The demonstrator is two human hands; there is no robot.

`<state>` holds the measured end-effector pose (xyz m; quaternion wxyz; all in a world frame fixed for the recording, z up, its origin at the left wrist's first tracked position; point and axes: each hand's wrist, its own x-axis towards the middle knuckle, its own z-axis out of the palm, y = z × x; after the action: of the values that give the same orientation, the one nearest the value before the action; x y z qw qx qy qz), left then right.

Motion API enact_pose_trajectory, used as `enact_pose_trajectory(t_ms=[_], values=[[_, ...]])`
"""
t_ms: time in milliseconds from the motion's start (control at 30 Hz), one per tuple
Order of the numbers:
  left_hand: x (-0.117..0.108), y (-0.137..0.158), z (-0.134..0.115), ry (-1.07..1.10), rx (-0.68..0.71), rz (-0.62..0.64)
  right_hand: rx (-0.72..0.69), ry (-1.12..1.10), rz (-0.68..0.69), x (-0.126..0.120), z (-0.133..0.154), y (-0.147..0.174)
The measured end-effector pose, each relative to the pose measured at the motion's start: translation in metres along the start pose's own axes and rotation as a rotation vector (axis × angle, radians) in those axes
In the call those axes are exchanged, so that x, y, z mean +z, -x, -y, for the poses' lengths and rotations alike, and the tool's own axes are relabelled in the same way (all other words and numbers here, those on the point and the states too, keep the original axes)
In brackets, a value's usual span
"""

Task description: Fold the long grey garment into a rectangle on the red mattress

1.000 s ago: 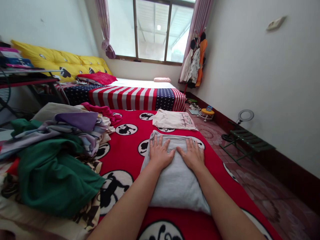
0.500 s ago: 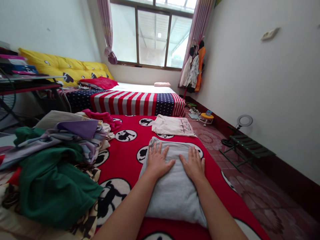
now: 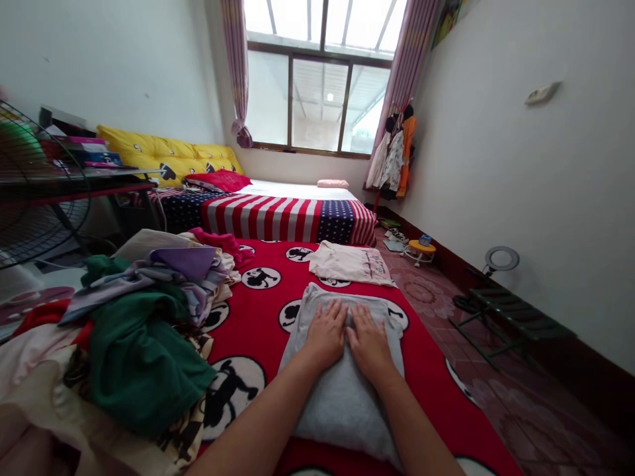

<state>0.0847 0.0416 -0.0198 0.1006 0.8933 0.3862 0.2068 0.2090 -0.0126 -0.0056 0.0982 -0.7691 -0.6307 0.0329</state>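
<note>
Grey folded garment (image 3: 342,390) lies flat on the red blanket (image 3: 258,317), near edge of the bed, running away from the viewer. Both forearms reach in from below. Left hand (image 3: 327,334) and right hand (image 3: 368,340) rest palm-down on the far half of the garment, side by side, thumbs almost touching. Fingers spread flat; neither hand grips anything, both simply press on the cloth.

Left of the arms: a loose heap of clothes (image 3: 149,317), green piece on top at the near end, purple and striped pieces further along, a pink one at the far end. Heap sits well apart from the grey garment.

Just beyond the fingertips: a cream folded shirt (image 3: 350,263), flat on the same blanket, not touching the grey one.

Further: second bed with a stars-and-stripes cover (image 3: 282,218), red pillow (image 3: 218,180), yellow headboard (image 3: 163,155). Fan guard (image 3: 44,211) at far left. Window (image 3: 317,99) at the back, clothes hanging at its right.
</note>
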Motion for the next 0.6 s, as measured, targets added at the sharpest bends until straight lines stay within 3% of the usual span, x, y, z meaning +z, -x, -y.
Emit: enact_pose_trajectory(t_ms=[67,200,300,400,500,600], values=[[0.0,-0.002,0.009,-0.005,-0.112,0.017,-0.057,-0.027,0.025,0.005,0.0,0.001],[-0.006,-0.003,0.035,-0.016,-0.347,-0.045,0.042,0.011,-0.017,0.012,-0.009,-0.001],[-0.015,-0.005,0.047,-0.003,-0.428,-0.116,0.069,0.035,-0.042,0.015,-0.011,-0.001],[-0.022,-0.011,0.051,0.003,-0.368,-0.143,0.061,0.039,-0.059,0.018,-0.01,-0.002],[-0.025,-0.02,0.058,0.004,-0.171,0.002,0.054,0.023,-0.058,0.019,-0.01,-0.002],[-0.024,-0.031,0.066,-0.013,-0.163,0.086,0.054,0.004,-0.061,0.017,-0.011,-0.001]])
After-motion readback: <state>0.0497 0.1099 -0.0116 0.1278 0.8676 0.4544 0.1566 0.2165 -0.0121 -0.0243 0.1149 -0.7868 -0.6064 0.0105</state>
